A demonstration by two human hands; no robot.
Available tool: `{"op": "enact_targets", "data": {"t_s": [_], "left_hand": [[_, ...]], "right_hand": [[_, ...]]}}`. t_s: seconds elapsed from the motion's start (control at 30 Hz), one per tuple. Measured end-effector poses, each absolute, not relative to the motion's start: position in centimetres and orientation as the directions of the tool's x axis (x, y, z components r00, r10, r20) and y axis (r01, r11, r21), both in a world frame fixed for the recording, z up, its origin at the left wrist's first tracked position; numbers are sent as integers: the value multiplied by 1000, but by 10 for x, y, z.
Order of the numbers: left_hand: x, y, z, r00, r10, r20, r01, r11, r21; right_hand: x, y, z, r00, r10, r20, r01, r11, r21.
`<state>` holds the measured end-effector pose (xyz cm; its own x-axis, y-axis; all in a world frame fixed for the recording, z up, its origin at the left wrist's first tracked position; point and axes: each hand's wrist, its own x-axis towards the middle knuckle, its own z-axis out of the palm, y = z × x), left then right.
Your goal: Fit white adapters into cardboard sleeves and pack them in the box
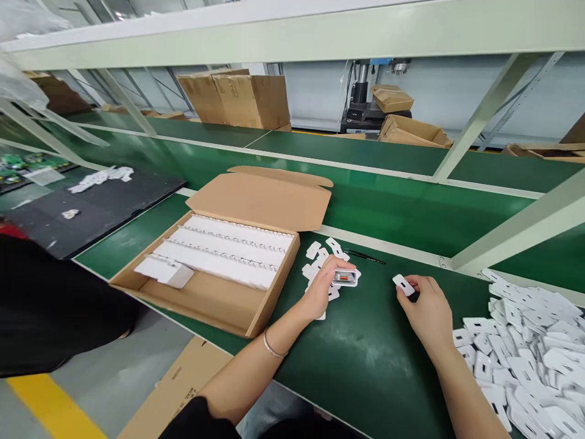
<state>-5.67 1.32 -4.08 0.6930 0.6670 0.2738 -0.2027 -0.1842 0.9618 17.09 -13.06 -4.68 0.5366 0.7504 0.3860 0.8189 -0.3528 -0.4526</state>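
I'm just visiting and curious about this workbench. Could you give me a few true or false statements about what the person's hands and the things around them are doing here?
1. The right hand pinches a small white piece. True.
2. The left hand rests inside the cardboard box. False: it is outside the box, holding a small part over scattered white pieces.
3. The cardboard box is shut. False: its lid is folded back, showing rows of white parts.
4. A big pile of white pieces lies at the right. True.
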Motion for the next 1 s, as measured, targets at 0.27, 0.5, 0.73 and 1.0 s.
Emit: {"op": "enact_targets", "data": {"t_s": [0.27,0.5,0.73,1.0], "left_hand": [[-59,2,-25,828,500,255,-150,-240,959],[-59,-2,-21,879,411,243,-133,-279,951],[-58,-5,-20,887,421,188,-30,-355,934],[-58,-11,-22,882,378,281,-169,-305,937]], "right_hand": [[105,-131,-19,224,721,655,860,170,-481],[98,-130,-26,152,752,641,809,277,-518],[100,-129,-24,155,778,609,766,295,-571],[102,-130,-34,285,941,185,375,68,-924]]}}
